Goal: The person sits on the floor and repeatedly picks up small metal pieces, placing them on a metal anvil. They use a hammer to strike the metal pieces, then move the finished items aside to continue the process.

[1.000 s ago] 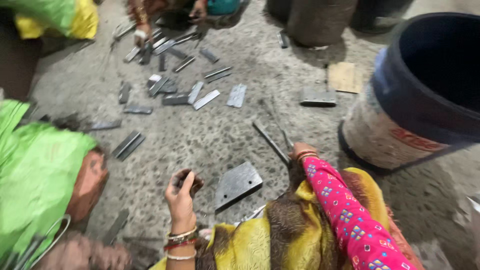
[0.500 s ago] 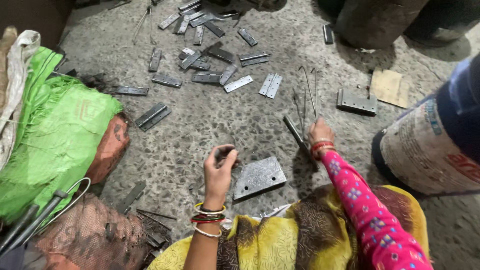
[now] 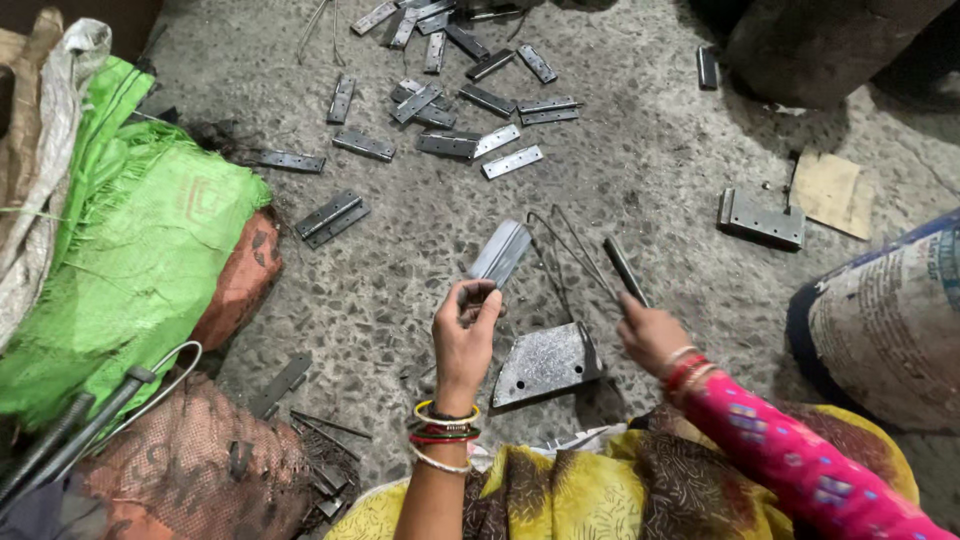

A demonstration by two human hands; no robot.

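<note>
My left hand [image 3: 465,335] is raised over the speckled floor and grips a grey metal hinge [image 3: 500,253] by its lower end, the hinge pointing up and away. My right hand [image 3: 650,332], in a pink patterned sleeve with bangles, holds a dark narrow metal strip [image 3: 624,270] and thin wires [image 3: 560,250] that loop off to the left. A flat grey metal plate [image 3: 545,362] lies on the floor between the two hands, just in front of my yellow-clad knees.
Several loose hinges [image 3: 450,100] are scattered on the floor ahead. A green mesh sack [image 3: 130,260] and a brown net bag [image 3: 190,470] with rods sit on the left. A large drum [image 3: 890,320] stands at the right, a metal block [image 3: 760,217] and cardboard scrap [image 3: 828,190] beyond.
My left hand has lifted and now shows a grey hinge held up. My right hand raised the dark strip and wires. The view shifted left, so the drum sits farther right.
</note>
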